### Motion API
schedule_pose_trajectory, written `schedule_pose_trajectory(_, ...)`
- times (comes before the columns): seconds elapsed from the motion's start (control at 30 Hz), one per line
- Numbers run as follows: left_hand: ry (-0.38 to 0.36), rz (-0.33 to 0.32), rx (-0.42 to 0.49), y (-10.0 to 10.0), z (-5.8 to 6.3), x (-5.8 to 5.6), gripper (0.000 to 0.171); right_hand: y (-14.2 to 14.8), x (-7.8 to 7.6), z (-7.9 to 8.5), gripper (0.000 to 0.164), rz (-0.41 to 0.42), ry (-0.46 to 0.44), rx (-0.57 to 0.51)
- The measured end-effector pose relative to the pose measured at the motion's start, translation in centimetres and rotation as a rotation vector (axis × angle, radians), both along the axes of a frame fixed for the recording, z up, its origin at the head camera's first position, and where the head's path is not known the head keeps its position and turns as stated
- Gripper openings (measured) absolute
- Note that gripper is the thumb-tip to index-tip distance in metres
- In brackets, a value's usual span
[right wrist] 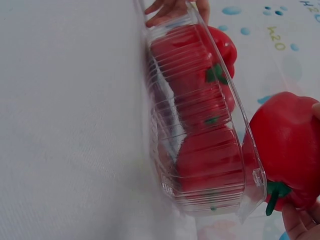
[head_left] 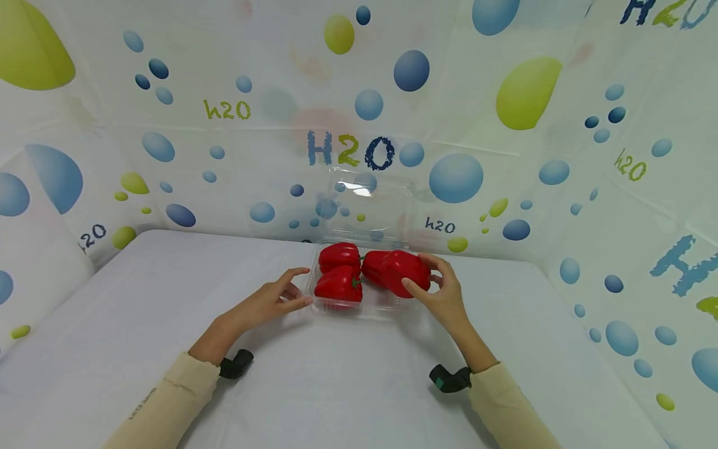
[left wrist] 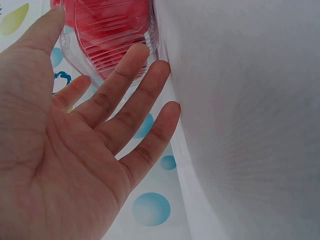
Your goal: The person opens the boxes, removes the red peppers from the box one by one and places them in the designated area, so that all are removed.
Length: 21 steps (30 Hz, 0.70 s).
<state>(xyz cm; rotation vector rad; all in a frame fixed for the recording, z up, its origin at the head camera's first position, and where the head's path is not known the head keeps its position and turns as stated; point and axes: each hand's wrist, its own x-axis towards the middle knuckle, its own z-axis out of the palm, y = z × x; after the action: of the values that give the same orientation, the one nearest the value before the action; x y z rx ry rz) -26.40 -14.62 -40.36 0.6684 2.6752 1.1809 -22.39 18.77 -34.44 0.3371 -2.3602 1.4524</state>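
Observation:
A red bell pepper (head_left: 408, 274) with a green stem is pinched between the thumb and fingers of my right hand (head_left: 445, 294). It is held over the right part of a clear plastic clamshell box (head_left: 387, 310). Inside the box sit three more red peppers: a back left pepper (head_left: 339, 257), a front left pepper (head_left: 338, 285) and a right pepper (head_left: 373, 264), partly hidden by the held one. My left hand (head_left: 275, 298), fingers spread and relaxed, is at the box's left side with its fingertips close to the wall (left wrist: 112, 55).
The box's transparent lid (head_left: 373, 206) stands raised at the back, against a white curtain (head_left: 269, 68) printed with blue and green dots. A white cloth covers the table (head_left: 348, 386). Each wrist wears a black camera.

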Motion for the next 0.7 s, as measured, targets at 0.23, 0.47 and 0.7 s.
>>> schedule_pose_trajectory(0.23,0.006,-0.004,0.002,0.0,0.0,0.1,0.070,1.3,-2.0,-2.3,0.060,-0.034,-0.017,-0.029)
schedule_pose_trajectory(0.47,0.006,-0.009,0.003,-0.1,0.2,0.1,0.071,2.1,-2.9,-3.4,0.059,-0.037,0.027,-0.064)
schedule_pose_trajectory(0.7,0.008,-0.008,0.009,-0.1,0.1,0.2,0.071,2.3,-3.0,-3.4,0.057,-0.061,0.051,-0.081)
